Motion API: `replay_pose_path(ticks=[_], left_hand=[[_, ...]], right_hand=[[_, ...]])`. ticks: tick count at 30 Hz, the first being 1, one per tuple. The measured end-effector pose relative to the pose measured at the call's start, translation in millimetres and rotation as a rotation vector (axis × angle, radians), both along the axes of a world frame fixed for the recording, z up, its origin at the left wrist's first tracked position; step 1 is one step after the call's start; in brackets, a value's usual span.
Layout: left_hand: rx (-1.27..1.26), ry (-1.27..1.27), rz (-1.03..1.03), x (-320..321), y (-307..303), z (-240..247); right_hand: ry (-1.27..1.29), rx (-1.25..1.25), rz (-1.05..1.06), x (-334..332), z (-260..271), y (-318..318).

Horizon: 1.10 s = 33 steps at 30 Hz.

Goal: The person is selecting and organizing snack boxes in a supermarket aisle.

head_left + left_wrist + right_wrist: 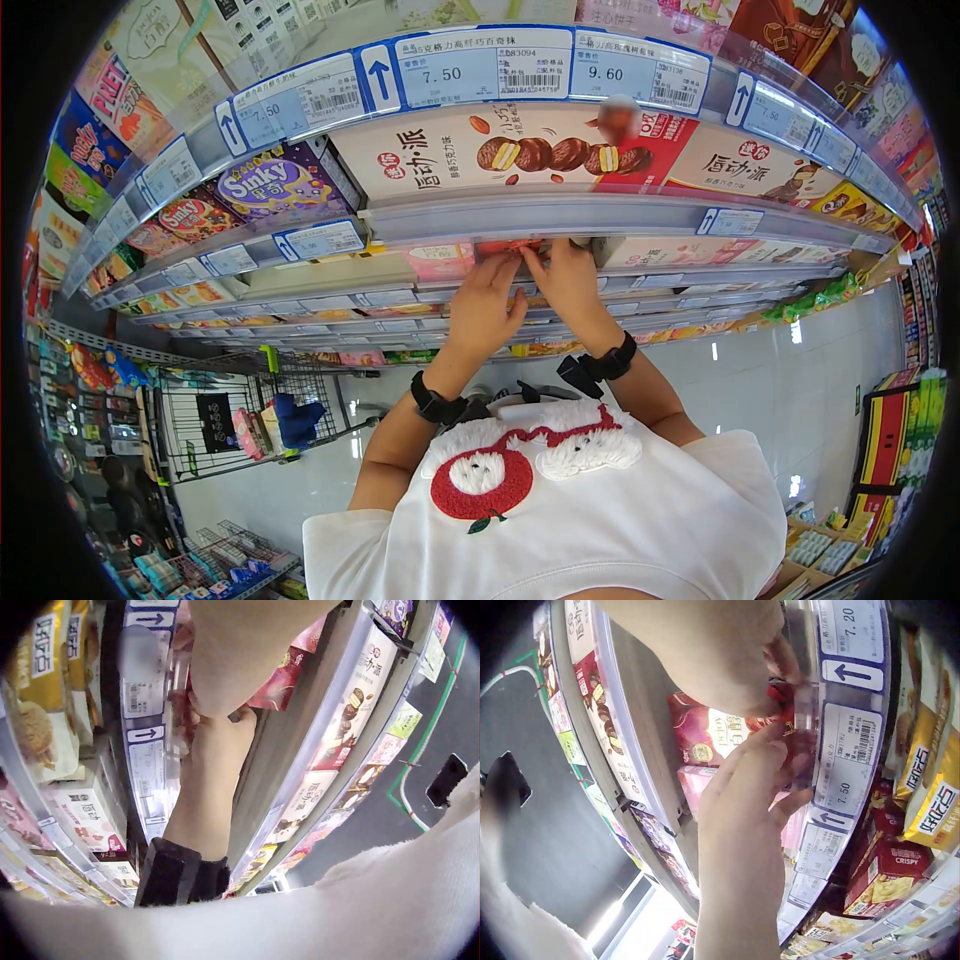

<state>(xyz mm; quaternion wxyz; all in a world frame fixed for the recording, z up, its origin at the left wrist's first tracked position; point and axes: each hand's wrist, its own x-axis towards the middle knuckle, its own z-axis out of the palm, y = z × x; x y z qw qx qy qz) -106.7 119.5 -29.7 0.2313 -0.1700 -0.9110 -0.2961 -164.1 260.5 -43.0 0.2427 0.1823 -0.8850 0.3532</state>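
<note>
A red Pejoy biscuit box (697, 735) lies on a shelf under the overhanging ledge, its front end at the clear shelf lip. My left hand (484, 305) reaches in with extended fingers on the front end of that box, thumb held apart. From the other side my right hand (567, 283) pinches the same end between thumb and bent fingers, which the ledge partly hides in the head view. The two hands' fingertips nearly meet. A pink box (440, 262) stands just left of the red one.
White chocolate-pie boxes (510, 155) and purple Sinky boxes (268, 182) fill the shelf above. More pie boxes (690, 251) stand right of my hands. Price tags (487, 68) line the shelf edges. A shopping cart (215, 420) with goods in it stands behind at the left.
</note>
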Motion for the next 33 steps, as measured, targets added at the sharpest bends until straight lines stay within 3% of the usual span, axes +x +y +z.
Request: replay_pose_path(ticks=[16,28,33], left_hand=[[-0.046,-0.025,0.056,-3,11,1],[-0.046,-0.024,0.152,-6,22,-9],[-0.107,0.001,0.209,-7,30,-16]], right_hand=[[0.068,0.050,0.006,0,2,0],[-0.078,-0.039,0.119,-1,-6,10],[0.017,-0.097,0.149,-3,-14,15]])
